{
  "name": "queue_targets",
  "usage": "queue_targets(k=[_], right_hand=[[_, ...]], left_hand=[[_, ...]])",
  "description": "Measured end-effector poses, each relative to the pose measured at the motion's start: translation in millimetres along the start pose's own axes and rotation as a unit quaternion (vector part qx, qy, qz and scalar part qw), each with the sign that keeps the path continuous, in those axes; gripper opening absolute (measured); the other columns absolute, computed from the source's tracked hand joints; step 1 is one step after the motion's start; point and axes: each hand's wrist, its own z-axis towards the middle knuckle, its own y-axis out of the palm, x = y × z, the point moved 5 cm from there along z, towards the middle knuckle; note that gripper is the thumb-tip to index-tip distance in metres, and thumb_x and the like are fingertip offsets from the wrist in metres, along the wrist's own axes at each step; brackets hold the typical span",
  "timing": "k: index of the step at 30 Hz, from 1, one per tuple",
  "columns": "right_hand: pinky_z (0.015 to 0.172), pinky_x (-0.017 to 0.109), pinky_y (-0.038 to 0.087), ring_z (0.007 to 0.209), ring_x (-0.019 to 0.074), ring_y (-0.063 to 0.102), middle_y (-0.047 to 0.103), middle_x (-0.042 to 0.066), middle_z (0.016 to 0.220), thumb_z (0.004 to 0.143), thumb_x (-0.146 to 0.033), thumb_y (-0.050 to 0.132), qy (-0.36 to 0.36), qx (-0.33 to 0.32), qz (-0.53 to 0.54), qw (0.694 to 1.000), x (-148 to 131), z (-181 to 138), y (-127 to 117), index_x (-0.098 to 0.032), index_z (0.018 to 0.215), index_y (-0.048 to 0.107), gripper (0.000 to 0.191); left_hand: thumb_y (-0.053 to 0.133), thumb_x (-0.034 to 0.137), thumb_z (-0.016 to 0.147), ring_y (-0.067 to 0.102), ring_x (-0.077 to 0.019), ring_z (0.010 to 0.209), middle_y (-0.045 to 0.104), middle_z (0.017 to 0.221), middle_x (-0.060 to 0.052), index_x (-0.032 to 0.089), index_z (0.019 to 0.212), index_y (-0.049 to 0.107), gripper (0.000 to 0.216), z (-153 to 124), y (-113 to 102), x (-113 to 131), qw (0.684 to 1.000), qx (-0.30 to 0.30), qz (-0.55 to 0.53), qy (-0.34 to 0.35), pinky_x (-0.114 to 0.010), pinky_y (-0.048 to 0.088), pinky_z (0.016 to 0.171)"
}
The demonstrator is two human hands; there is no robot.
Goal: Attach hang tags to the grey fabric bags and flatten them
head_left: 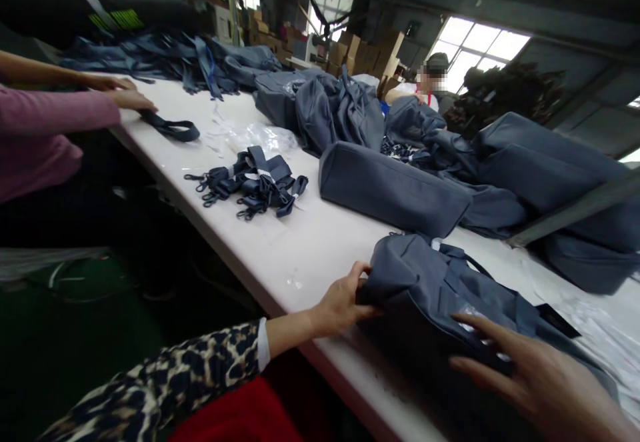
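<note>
A grey-blue fabric bag [430, 295] lies at the near edge of the white table [310, 249]. My left hand [343, 302], in a leopard-print sleeve, pinches the bag's left end, fingers closed on the fabric. My right hand [540, 375] rests with spread fingers on top of the bag's near right side, over a bit of clear plastic.
A pile of dark straps with clips [255, 185] lies mid-table. More grey bags [400, 189] are heaped behind and to the right [555, 175]. A co-worker's hands [125, 95] in a pink sleeve touch a strap [173, 127] at far left. Another person [433, 79] sits beyond the table.
</note>
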Motion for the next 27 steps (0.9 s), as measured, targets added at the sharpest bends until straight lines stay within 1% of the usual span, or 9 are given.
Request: queue_targets(k=[3,5,8,13,18,20,22,24,27], right_hand=[[0.043,0.03,0.042,0.058,0.0263,0.07,0.075,0.002,0.073,0.084,-0.054,0.061,0.006,-0.056,-0.037,0.998,-39.0,49.1,10.2,-0.033,0.115,0.065,0.037],[0.044,0.028,0.04,0.06,0.0245,0.07,0.074,0.0,0.075,0.09,-0.048,0.056,-0.001,-0.06,-0.066,0.996,-53.0,63.9,15.4,-0.035,0.111,0.065,0.026],[0.047,0.028,0.039,0.062,0.0215,0.068,0.073,-0.001,0.08,0.094,-0.035,0.05,-0.023,-0.044,-0.109,0.993,-64.0,60.1,23.8,-0.035,0.105,0.064,0.018],[0.06,0.036,0.043,0.067,0.0223,0.059,0.061,0.006,0.074,0.086,-0.003,0.044,-0.054,0.017,-0.204,0.977,-96.6,37.8,49.8,-0.022,0.095,0.063,0.028],[0.062,0.036,0.043,0.071,0.0219,0.053,0.057,0.007,0.079,0.085,0.0,0.043,-0.026,0.032,-0.225,0.974,-107.4,32.8,71.2,-0.022,0.081,0.056,0.026],[0.062,0.037,0.043,0.071,0.0226,0.053,0.055,0.007,0.079,0.087,-0.002,0.045,-0.019,0.029,-0.213,0.976,-104.5,32.8,75.8,-0.022,0.082,0.056,0.024],[0.061,0.038,0.043,0.071,0.0234,0.052,0.054,0.007,0.08,0.088,-0.004,0.045,-0.01,0.027,-0.206,0.978,-104.1,32.8,80.4,-0.022,0.083,0.057,0.022],[0.062,0.038,0.043,0.072,0.0238,0.053,0.055,0.008,0.081,0.088,-0.004,0.045,0.007,0.025,-0.207,0.978,-107.4,32.4,83.4,-0.021,0.088,0.059,0.021],[0.064,0.037,0.045,0.075,0.0232,0.056,0.058,0.008,0.085,0.087,-0.005,0.049,0.005,0.004,-0.189,0.982,-108.0,29.6,78.3,-0.019,0.11,0.061,0.029]], left_hand=[[0.083,0.034,0.065,0.061,-0.0157,0.076,0.067,0.089,0.001,0.024,0.109,0.04,0.063,-6.4,1.9,-10.9,0.996,-0.002,-0.083,-0.029,-0.025,0.043,0.066],[0.083,0.037,0.064,0.061,-0.0158,0.077,0.066,0.088,0.001,0.023,0.103,0.039,0.061,-3.5,0.8,-15.4,0.989,-0.015,-0.142,-0.047,-0.025,0.044,0.067],[0.079,0.039,0.068,0.058,-0.0145,0.074,0.061,0.08,0.004,0.022,0.096,0.043,0.05,3.1,-1.3,-18.1,0.992,0.006,-0.119,-0.053,-0.024,0.043,0.065],[0.071,0.03,0.074,0.054,-0.0154,0.078,0.056,0.079,0.004,0.021,0.095,0.05,0.031,12.5,3.5,-27.4,0.991,0.124,0.005,-0.052,-0.025,0.043,0.069],[0.071,0.03,0.074,0.056,-0.0153,0.075,0.06,0.084,0.003,0.021,0.108,0.048,0.042,15.3,3.0,-35.5,0.99,0.105,0.063,-0.071,-0.027,0.046,0.069],[0.071,0.029,0.076,0.061,-0.0175,0.082,0.063,0.101,-0.003,0.021,0.122,0.044,0.054,11.9,-5.7,-21.6,0.987,0.109,0.12,-0.018,-0.031,0.049,0.075],[0.066,0.021,0.08,0.059,-0.0219,0.108,0.057,0.127,-0.009,0.024,0.131,0.042,0.056,8.2,-9.7,5.0,0.963,0.095,0.226,0.108,-0.037,0.047,0.093],[0.058,0.012,0.085,0.046,-0.0229,0.131,0.05,0.139,-0.009,0.027,0.128,0.05,0.046,5.0,-1.8,29.6,0.905,0.019,0.344,0.249,-0.041,0.035,0.11],[0.05,0.009,0.091,0.047,-0.0204,0.13,0.062,0.127,-0.006,0.026,0.11,0.062,0.028,4.8,10.4,42.3,0.819,-0.09,0.443,0.352,-0.039,0.034,0.112]])
